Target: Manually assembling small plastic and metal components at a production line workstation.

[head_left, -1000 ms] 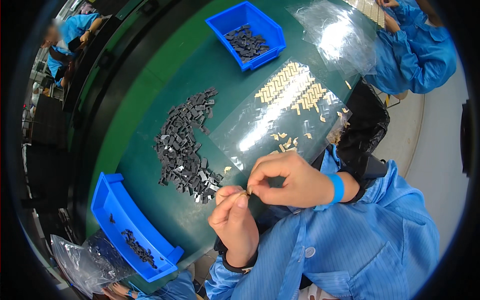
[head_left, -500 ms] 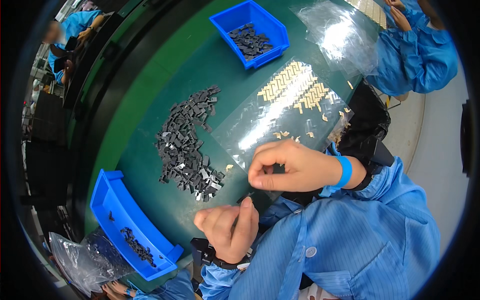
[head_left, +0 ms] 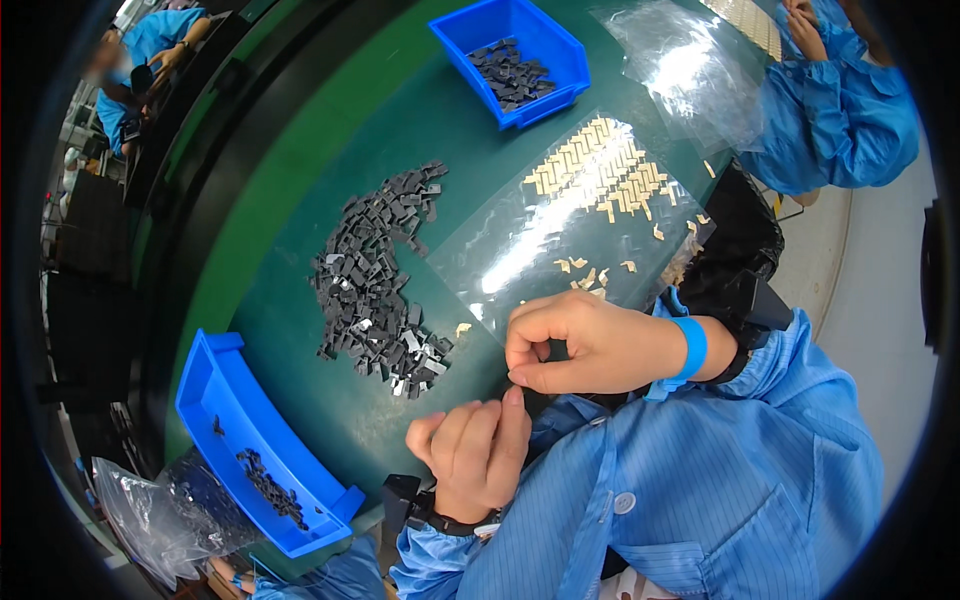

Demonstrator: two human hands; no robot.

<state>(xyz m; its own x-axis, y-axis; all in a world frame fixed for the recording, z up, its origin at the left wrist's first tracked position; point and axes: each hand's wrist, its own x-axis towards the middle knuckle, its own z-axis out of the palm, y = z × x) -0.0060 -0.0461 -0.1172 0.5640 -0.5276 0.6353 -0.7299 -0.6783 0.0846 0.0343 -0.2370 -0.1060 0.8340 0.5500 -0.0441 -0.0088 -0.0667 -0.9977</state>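
My right hand hovers at the near edge of the green table, with thumb and fingers pinched together; anything in the pinch is too small to see. My left hand is just below it with its back to me and its fingers curled together, one fingertip touching the right thumb. A pile of small dark grey parts lies to the left of both hands. A clear plastic sheet carrying rows of small tan pieces lies just beyond the right hand.
A blue bin with a few dark parts stands at the near left, above a clear plastic bag. Another blue bin of dark parts stands at the far side. A black bag is beside my right arm. A person in blue works at the right.
The hands were pinched together a second ago. The left hand then dropped away toward the table's near edge. It has now risen back to touch the right thumb.
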